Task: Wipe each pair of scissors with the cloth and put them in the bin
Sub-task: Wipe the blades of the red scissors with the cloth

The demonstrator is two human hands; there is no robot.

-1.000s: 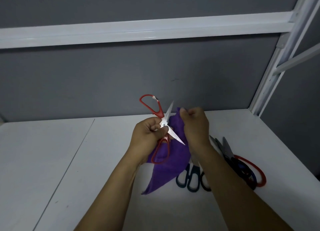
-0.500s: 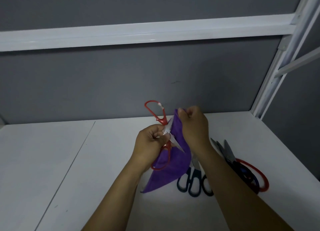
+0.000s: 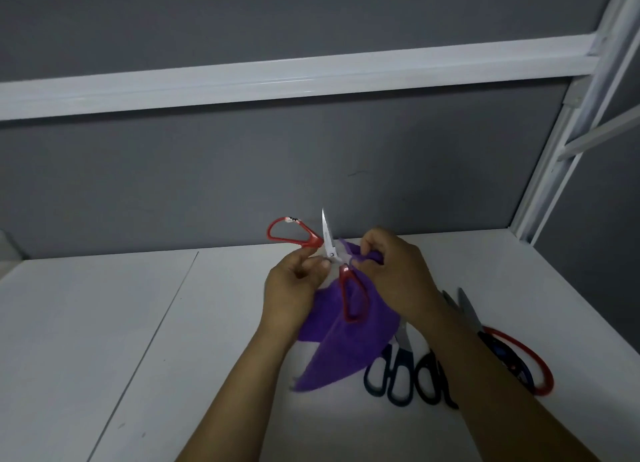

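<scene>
My left hand point(image 3: 292, 288) holds the red-handled scissors point(image 3: 327, 243) near the pivot, spread wide open above the white table. One blade points up; one red loop sticks out to the left and the other hangs down in front of the cloth. My right hand point(image 3: 394, 271) pinches the purple cloth point(image 3: 343, 344) around the second blade, which is hidden in the fabric. The rest of the cloth hangs down toward the table. No bin is in view.
On the white table point(image 3: 138, 323) under my right forearm lie black-handled scissors point(image 3: 398, 371) and, further right, a pair with red and dark handles point(image 3: 512, 357). A grey wall stands behind, and a white frame post point(image 3: 554, 150) rises at the right.
The scissors have turned: the free blade now points up and the lower red loop has swung right in front of the cloth. My right hand has closed the cloth over the other blade.
</scene>
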